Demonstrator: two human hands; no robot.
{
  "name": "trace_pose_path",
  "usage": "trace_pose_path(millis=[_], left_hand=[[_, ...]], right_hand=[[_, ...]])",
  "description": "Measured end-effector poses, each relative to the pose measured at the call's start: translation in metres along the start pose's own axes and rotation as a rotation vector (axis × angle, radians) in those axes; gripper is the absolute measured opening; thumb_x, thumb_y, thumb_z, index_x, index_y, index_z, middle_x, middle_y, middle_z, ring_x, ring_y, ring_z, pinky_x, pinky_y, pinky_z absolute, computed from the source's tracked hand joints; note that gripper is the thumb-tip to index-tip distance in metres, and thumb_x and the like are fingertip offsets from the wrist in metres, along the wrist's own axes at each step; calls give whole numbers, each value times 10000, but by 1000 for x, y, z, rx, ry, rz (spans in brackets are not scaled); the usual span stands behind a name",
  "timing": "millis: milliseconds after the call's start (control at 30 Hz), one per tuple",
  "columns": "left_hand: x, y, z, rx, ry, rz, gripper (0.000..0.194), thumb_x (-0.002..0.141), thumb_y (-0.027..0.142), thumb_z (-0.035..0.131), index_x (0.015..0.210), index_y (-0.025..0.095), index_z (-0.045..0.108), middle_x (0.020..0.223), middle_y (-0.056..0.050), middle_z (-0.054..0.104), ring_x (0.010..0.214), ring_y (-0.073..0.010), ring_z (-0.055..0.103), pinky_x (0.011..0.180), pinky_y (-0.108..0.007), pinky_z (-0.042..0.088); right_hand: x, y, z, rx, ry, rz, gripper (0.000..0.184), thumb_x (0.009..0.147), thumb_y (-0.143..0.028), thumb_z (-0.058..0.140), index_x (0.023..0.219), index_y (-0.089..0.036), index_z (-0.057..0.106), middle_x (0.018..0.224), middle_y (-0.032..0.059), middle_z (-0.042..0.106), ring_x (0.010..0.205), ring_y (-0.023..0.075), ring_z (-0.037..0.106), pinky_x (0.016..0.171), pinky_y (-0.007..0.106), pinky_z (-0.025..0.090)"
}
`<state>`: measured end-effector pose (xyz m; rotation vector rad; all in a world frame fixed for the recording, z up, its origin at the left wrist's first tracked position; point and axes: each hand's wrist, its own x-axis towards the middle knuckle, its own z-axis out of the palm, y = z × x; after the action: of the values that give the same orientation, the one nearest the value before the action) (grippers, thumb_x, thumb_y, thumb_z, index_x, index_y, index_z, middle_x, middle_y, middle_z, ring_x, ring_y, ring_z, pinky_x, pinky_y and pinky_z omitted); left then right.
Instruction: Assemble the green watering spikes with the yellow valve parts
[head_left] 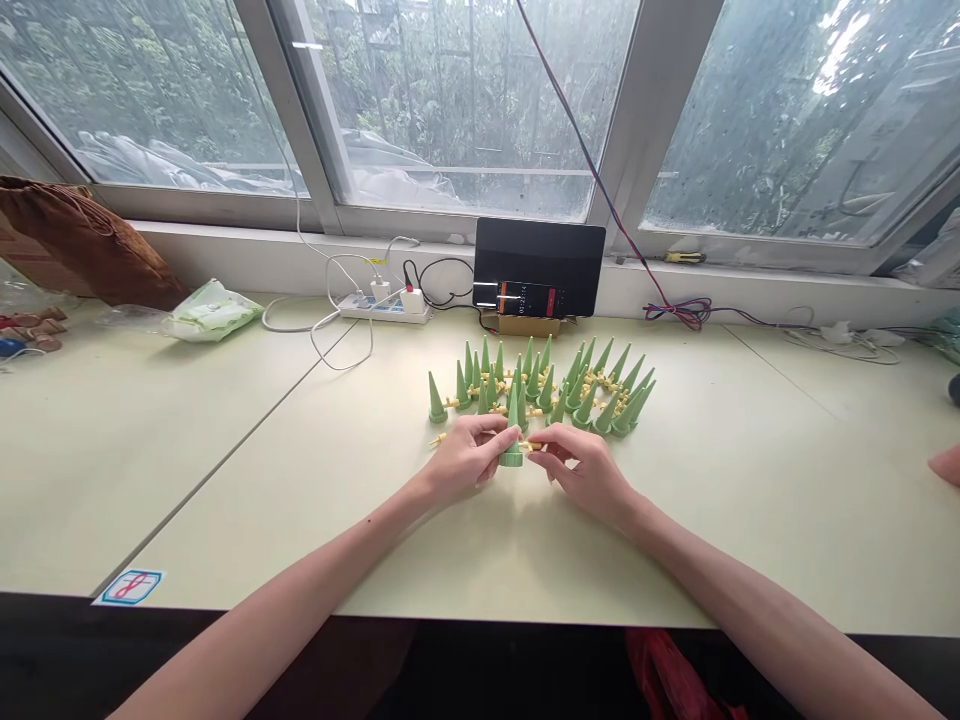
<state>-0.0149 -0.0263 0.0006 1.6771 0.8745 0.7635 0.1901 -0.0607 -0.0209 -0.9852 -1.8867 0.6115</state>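
My left hand [471, 455] is closed around a green plastic cone-shaped spike [512, 452], its tip up and its ribbed, cap-like base down. From the right, my right hand [586, 468] pinches a small yellow valve piece [531, 446] at the side of the spike, near its base. Whether the valve is joined to the spike, I cannot tell. Just beyond my hands stand several more green spikes [544, 385] with yellow pieces at their sides. One loose yellow piece [437, 440] lies left of my left hand.
A black tablet [538, 262] with a phone [525, 299] before it leans near the window. Left of it lies a power strip [386, 308] with cables. A green-white packet [214, 310] and a brown bag [82, 240] are farther left. Part of another person's hand [946, 466] shows at the right edge.
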Motion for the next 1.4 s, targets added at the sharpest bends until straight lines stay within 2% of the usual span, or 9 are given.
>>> trace_pose_path(millis=[267,500,733,800,867,967,1133,1267,1400], left_hand=[[-1,-1,2,78,-12,55,379,933,486,553,769,147,598,499,64,378,408,-63,352,407,-207,283],[1,-10,3,280,61,265,293,935,367,566,747,149,622,758,-18,493,671,-113,455,519,-200,376],[-2,-14,5,345,28,362,223,974,314,523,895,172,675,898,-52,565,723,-118,516,569,-206,434],[-2,-13,6,347,36,391,211,976,299,523,907,173,677,905,-56,572,740,-122,521,580,-208,443],[-2,-11,7,338,56,384,196,965,291,540,872,168,662,875,-46,560,720,-117,508,566,-205,439],[0,-10,7,301,97,318,229,950,313,562,792,158,620,803,-23,519,655,-102,480,522,-200,423],[0,-4,6,175,110,193,322,945,414,557,764,150,593,676,7,487,506,-74,426,430,-206,362],[-1,2,6,73,83,98,385,922,476,581,702,165,526,522,61,389,403,-59,362,397,-209,311],[-2,4,7,56,50,58,402,920,495,576,692,173,499,489,74,353,378,-57,331,385,-216,278]], right_hand=[[0,2,3,-10,26,5,307,942,-439,604,815,-180,707,635,19,617,496,118,506,515,264,441],[1,1,0,348,-118,376,336,877,-460,658,701,-175,647,454,-51,493,340,85,408,374,229,342],[7,2,-8,707,-209,691,389,768,-511,762,713,-145,642,579,-37,550,347,26,333,311,180,187],[8,2,-7,739,-212,723,394,758,-510,775,716,-142,639,585,-41,538,355,22,316,311,176,185],[7,1,-6,674,-195,670,402,805,-526,728,704,-150,628,556,-41,530,344,34,337,314,187,217],[5,0,-2,388,-119,462,412,906,-529,607,703,-170,622,498,-33,519,360,80,418,358,218,318],[0,1,2,-104,66,65,248,949,-416,592,946,-182,675,755,44,668,566,136,545,538,267,469],[1,4,2,-217,31,-89,232,1001,-365,525,975,-194,680,826,61,674,607,143,562,600,280,491],[1,6,1,-230,-6,-155,271,1037,-330,447,966,-196,671,794,57,654,649,157,584,626,277,490]])
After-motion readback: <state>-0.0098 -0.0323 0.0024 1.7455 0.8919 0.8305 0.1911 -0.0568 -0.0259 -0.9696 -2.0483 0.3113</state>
